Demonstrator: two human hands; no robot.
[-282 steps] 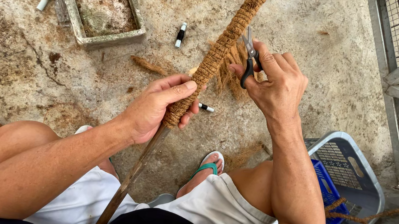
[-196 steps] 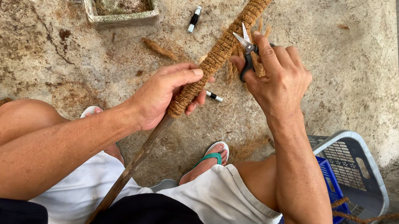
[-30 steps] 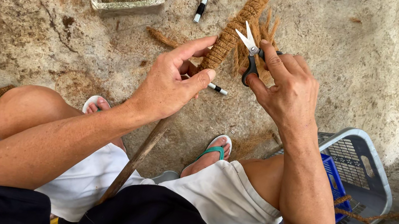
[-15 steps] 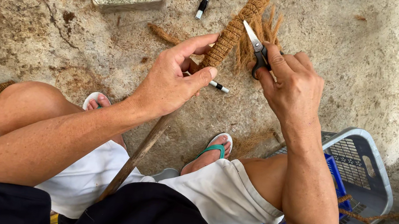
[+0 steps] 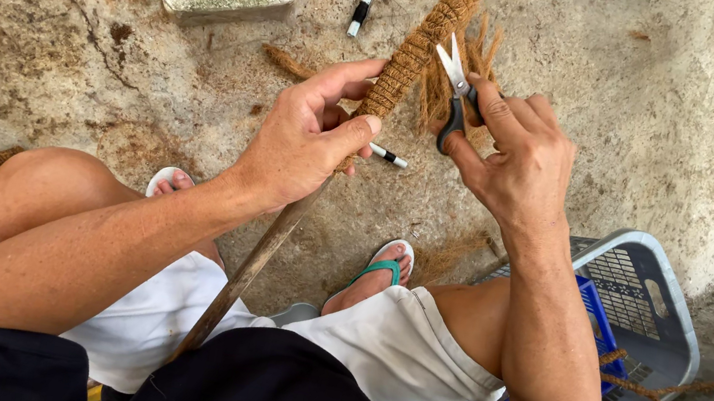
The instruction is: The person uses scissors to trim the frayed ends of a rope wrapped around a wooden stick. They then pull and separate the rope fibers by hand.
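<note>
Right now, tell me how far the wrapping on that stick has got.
Done: coir rope winds tightly around the upper stick. In hand: the left hand grips the stick at the lower end of the wrap, while the right hand holds small scissors at a tuft of loose fibres beside it. Left: that tuft is untrimmed, and the stick below the left hand is bare.

Stained concrete floor (image 5: 61, 64), shallow tray (image 5: 215, 8), black-and-white marker (image 5: 362, 11), grey plastic basket (image 5: 648, 307)

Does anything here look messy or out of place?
Yes. Loose fibres fray out beside the coir-wrapped stick, right where the right hand holds scissors. Marker pens lie scattered on the floor.
</note>
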